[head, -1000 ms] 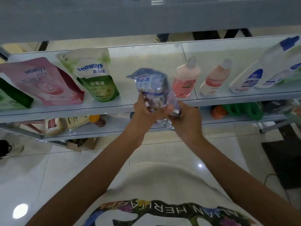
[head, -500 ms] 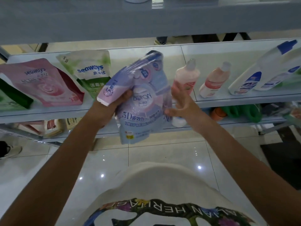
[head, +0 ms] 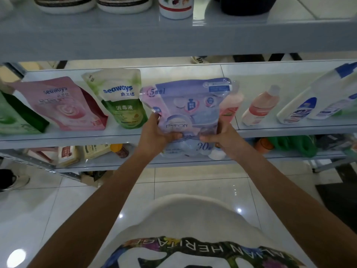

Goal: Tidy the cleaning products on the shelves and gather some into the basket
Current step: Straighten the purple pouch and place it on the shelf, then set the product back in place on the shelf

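Observation:
A lilac and pink detergent pouch [head: 190, 107] stands upright at the front of the middle shelf [head: 77, 135]. My left hand [head: 155, 133] grips its lower left side, and my right hand [head: 224, 137] grips its lower right side. To its left stand a green and white seaways pouch [head: 120, 97] and a pink seaways pouch [head: 63, 105]. A pink bottle [head: 230, 106] is partly hidden behind the held pouch. No basket is in view.
Right of the pouch lie another pink bottle [head: 260, 107] and white bottles with blue caps [head: 316, 99]. A green pouch [head: 17, 115] sits far left. Tubs stand on the top shelf [head: 116, 35]. The lower shelf [head: 270, 158] holds green bottles and cartons. A shoe [head: 11, 181] is on the floor.
The pouch went from crumpled between both hands to held flat and upright at the shelf edge. My left hand shifted from its top corner to its lower left side.

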A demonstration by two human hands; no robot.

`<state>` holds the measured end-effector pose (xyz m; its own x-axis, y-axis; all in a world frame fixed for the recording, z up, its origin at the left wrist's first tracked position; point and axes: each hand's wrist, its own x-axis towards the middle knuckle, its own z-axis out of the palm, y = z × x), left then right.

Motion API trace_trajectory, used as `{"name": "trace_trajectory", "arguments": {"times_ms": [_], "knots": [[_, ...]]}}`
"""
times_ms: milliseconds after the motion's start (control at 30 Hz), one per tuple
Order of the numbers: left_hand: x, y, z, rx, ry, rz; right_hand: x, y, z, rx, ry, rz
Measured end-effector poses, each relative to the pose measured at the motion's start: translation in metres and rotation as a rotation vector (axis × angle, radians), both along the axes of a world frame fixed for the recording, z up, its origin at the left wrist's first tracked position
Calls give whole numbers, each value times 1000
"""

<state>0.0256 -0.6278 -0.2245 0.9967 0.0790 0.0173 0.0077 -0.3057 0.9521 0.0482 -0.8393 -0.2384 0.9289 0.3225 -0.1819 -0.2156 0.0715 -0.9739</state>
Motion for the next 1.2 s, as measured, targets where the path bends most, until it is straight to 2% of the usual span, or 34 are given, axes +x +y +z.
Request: {"name": "trace_trajectory", "arguments": {"times_ms": [67,133,233,367,500,567,633,667,700,733,767,833,867,933,1033,1200], "knots": [[5,-1,-1,164,-55,-23,7,-4,11,126,17,0],[12,0,0,251,-49,-116,12,-2,18,154,32,-128],[27,4,-1,119,52,-241,23,9,10,4,37,-330],[41,4,3,47,32,-30,37,23,14,-3,44,-377],[57,-1,3,-161,16,152,60,35,35,52,-30,-351],[67,-1,-3,-205,18,188,77,40,39,-122,6,-315],[75,1,-17,-210,60,186,85,35,6,-364,61,-276],[77,2,-26,-176,108,170,87,28,-8,-568,52,-342],[77,2,-36,-124,149,146,90,25,-19,-780,150,-479],[78,4,-47,-70,184,128,87,31,-26,-901,-1,-390],[80,6,-59,-4,198,112,81,32,-38,-678,81,-286],[79,4,-73,159,161,99,78,52,-53,-447,231,-145],[79,2,-78,183,160,109,70,48,-56,-451,218,-88],[73,5,-73,234,157,89,74,57,-58,-524,129,-221],[73,11,-81,298,207,87,78,56,-61,-690,76,-268],[76,17,-85,278,212,26,67,54,-72,-645,16,-261]]}}
